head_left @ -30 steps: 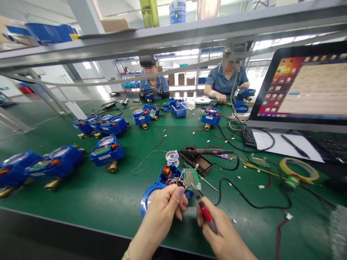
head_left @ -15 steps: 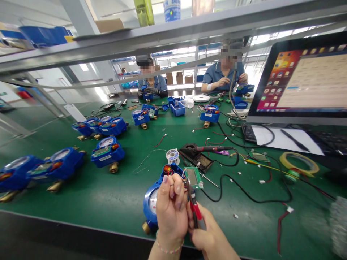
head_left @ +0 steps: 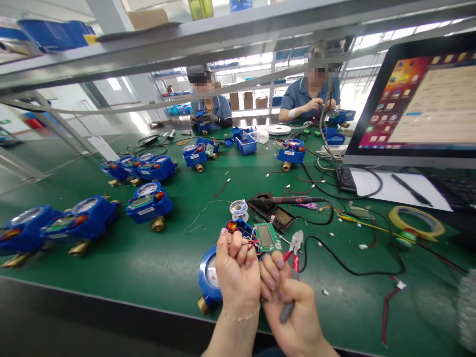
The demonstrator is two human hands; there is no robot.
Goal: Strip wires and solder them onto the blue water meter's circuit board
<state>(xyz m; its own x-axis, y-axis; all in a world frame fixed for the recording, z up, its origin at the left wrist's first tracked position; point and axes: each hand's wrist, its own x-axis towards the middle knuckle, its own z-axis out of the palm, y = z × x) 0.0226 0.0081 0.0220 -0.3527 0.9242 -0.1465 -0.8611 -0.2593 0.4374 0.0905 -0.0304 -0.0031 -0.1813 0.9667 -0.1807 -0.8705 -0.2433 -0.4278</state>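
My left hand (head_left: 236, 272) is closed in a pinch on thin red wires that run to a green circuit board (head_left: 266, 237). The board hangs over an open blue water meter (head_left: 211, 270) on the green table. My right hand (head_left: 288, 302) is closed round red-handled pliers (head_left: 293, 258), jaws up and just right of the board. The two hands touch at the fingers.
A soldering iron on its black stand (head_left: 275, 207) and a solder spool (head_left: 238, 208) lie behind the meter. Several blue meters (head_left: 148, 203) stand to the left. Black cables (head_left: 345, 263), a tape roll (head_left: 416, 223) and a monitor (head_left: 424, 109) are at the right. Two people work across the table.
My hands came together over the meter. The pliers turned from pointing at the board to jaws-up on its right, and my left hand closed further on the wires.
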